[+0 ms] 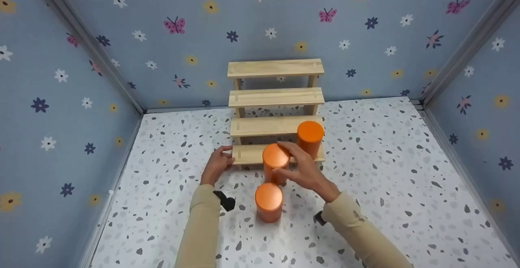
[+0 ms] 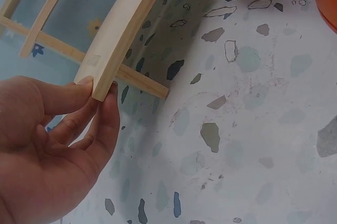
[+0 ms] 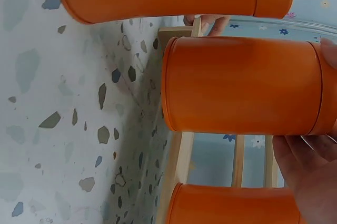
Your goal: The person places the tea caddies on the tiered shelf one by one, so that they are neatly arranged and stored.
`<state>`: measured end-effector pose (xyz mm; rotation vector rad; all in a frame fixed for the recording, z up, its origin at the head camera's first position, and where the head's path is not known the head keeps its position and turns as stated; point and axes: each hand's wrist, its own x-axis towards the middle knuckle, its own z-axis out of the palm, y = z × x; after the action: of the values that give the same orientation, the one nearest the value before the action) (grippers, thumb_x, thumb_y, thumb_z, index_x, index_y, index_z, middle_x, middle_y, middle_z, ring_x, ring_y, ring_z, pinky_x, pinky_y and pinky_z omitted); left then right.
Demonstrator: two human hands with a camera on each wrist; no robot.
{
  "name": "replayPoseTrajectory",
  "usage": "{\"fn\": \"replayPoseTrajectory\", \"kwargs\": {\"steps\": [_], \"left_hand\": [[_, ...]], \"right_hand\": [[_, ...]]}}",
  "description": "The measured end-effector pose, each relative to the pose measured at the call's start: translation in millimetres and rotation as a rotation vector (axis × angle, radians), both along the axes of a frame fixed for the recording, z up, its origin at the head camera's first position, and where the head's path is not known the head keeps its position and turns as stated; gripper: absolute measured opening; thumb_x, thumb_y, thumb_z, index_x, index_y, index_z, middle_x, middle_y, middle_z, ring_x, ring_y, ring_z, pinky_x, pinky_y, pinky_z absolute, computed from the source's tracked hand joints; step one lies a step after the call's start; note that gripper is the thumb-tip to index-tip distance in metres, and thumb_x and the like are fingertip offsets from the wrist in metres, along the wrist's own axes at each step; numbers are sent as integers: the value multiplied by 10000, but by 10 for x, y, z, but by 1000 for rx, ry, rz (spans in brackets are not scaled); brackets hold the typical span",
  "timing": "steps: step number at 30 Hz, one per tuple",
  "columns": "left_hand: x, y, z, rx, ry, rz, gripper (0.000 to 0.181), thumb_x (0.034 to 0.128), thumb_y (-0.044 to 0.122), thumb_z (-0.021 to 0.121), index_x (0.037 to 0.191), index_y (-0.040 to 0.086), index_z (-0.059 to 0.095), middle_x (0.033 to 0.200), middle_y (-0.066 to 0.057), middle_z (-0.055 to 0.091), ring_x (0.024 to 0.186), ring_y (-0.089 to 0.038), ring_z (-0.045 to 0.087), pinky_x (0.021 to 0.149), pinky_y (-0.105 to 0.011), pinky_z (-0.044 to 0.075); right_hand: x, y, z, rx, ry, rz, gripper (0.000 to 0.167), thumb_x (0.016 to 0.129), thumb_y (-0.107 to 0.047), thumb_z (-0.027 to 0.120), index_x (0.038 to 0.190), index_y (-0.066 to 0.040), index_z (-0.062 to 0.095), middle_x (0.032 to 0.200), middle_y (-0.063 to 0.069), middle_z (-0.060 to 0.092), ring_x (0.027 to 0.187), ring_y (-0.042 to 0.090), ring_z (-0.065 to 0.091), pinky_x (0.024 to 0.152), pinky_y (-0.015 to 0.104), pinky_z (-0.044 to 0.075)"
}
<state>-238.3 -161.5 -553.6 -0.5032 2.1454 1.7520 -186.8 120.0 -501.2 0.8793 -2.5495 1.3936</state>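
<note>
Your left hand [image 1: 217,164] pinches left end of lowest step [image 1: 248,154] of rack [image 1: 264,126], thumb above, fingers below. Your right hand [image 1: 307,173] grips middle can [image 1: 275,157] near top, upright, raised off desk [image 1: 365,203], before same step. Right can [image 1: 310,133] stands on step's right end; near can [image 1: 269,203] on desk, closest to you.

One speckled white table [image 1: 373,178] is supporting a four-tier wooden rack [image 1: 277,97] and one front orange canister [image 1: 269,209], the rack's lowest tier [image 1: 248,154] bearing a right-hand canister [image 1: 309,144].
</note>
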Motion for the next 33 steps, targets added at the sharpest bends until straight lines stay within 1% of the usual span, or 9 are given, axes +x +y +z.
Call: {"fn": "replayPoseTrajectory", "kwargs": {"steps": [6, 12, 16, 19, 23, 25, 30, 33], "left_hand": [[3, -18, 7, -15, -4, -4, 484, 913, -7, 525, 1381, 96, 460, 1257, -184, 564, 949, -200, 581, 936, -411, 476], [-14, -13, 8, -20, -31, 5, 482, 912, -6, 526, 1375, 115, 466, 1246, -165, 563, 976, -206, 582, 944, -403, 477], [-21, -9, -2, -19, -37, 9, 480, 913, -5, 527, 1373, 122, 470, 1226, -156, 568, 967, -202, 587, 943, -402, 478], [-23, -8, -6, -25, -44, 2, 487, 917, -2, 522, 1383, 127, 463, 1233, -154, 565, 977, -203, 590, 946, -399, 476], [-24, -6, 7, -33, -48, -4, 487, 921, 4, 518, 1388, 129, 454, 1254, -154, 559, 1015, -219, 590, 956, -396, 474], [-24, -4, 10, -32, -43, 3, 484, 919, 1, 522, 1383, 126, 458, 1258, -157, 560, 1018, -223, 591, 954, -397, 475], [-19, 1, 15, -18, -42, 9, 496, 916, -24, 517, 1388, 115, 455, 1263, -174, 556, 988, -215, 592, 945, -398, 473], [-25, 4, 20, -11, -55, 8, 498, 919, -26, 510, 1391, 123, 452, 1269, -167, 554, 1008, -219, 592, 957, -400, 469]], "right_hand": [[-34, -50, 46, -24, 18, -12, 717, 815, -356, 744, 1397, -62, 445, 1383, 63, 507, 1216, 194, 519, 1028, 388, 431], [-78, -85, 37, -24, 25, -56, 719, 805, -306, 762, 1397, -51, 444, 1387, 67, 505, 1213, 205, 524, 1024, 390, 436], [-105, -105, 32, -34, 12, -87, 728, 788, -243, 785, 1395, -32, 443, 1380, 66, 510, 1201, 209, 529, 1022, 401, 436], [-121, -109, 32, -40, -3, -107, 727, 783, -223, 790, 1391, -26, 444, 1369, 73, 516, 1190, 212, 535, 1015, 411, 442], [-161, -113, 34, -29, 6, -131, 726, 788, -248, 785, 1388, -17, 446, 1372, 105, 514, 1205, 228, 528, 1027, 412, 431], [-181, -120, 39, -13, 8, -145, 728, 799, -279, 774, 1392, -16, 444, 1380, 116, 509, 1221, 236, 519, 1038, 410, 421], [-189, -150, 70, 41, -39, -187, 740, 826, -356, 736, 1418, -45, 419, 1415, 119, 477, 1256, 255, 493, 1063, 419, 394], [-191, -168, 85, 54, -64, -201, 743, 838, -360, 722, 1432, -52, 400, 1435, 121, 453, 1278, 259, 476, 1078, 421, 377]]}}
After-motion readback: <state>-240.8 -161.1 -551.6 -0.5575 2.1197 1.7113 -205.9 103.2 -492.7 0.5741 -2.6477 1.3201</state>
